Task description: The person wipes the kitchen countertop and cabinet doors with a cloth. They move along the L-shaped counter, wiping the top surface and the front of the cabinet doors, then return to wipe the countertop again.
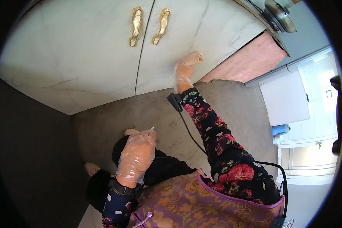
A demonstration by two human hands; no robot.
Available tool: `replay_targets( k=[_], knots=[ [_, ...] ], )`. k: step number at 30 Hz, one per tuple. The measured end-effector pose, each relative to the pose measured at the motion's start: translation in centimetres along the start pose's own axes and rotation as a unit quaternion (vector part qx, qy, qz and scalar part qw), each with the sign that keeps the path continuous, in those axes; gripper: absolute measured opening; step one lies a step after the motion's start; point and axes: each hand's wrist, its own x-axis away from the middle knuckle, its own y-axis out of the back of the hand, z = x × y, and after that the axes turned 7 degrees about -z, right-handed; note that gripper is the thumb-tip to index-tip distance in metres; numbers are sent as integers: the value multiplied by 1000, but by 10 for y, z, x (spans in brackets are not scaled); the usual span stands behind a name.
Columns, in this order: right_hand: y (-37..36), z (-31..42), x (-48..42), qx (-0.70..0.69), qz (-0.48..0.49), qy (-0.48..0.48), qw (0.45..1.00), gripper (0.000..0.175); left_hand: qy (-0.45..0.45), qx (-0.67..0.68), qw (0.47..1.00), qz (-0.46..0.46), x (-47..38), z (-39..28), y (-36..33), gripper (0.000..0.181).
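Observation:
My right hand (185, 74), in a clear plastic glove, holds a folded pale pink cloth (196, 57) against the lower part of the right cabinet door (179, 37). The cloth covers most of its fingers. The door is white with grey marble-like veins. In front of my bent leg, my left hand (138, 151) is also in a clear plastic glove, its fingers drawn together and curled. Its palm is hidden, and nothing shows in its grip. The left cabinet door (74, 42) meets the right one at a narrow dark seam. Two ornate gold handles (135, 27) (160, 26) flank that seam.
A pink panel (248, 59) stands right of the doors. Above it, a metal pot (280, 17) sits on the counter. A dark surface (28, 148) borders the left side. On the grey floor (165, 116), a blue container (280, 130) stands far right. A black cable (188, 131) hangs by my right forearm.

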Motion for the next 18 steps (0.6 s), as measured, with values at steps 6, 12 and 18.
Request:
replay_targets(
  k=[6, 12, 18],
  knots=[
    [-69, 14, 77, -170, -5, -13, 985, 21, -15, -15, 999, -37, -6, -15, 7, 24],
    [-41, 73, 121, -258, 185, -333, 888, 24, 1, -4, 1000, -1, -17, -40, 9, 25],
    [-6, 165, 124, -417, 337, -350, 768, 17, -3, 17, 999, -33, -15, -29, 7, 25]
  ],
)
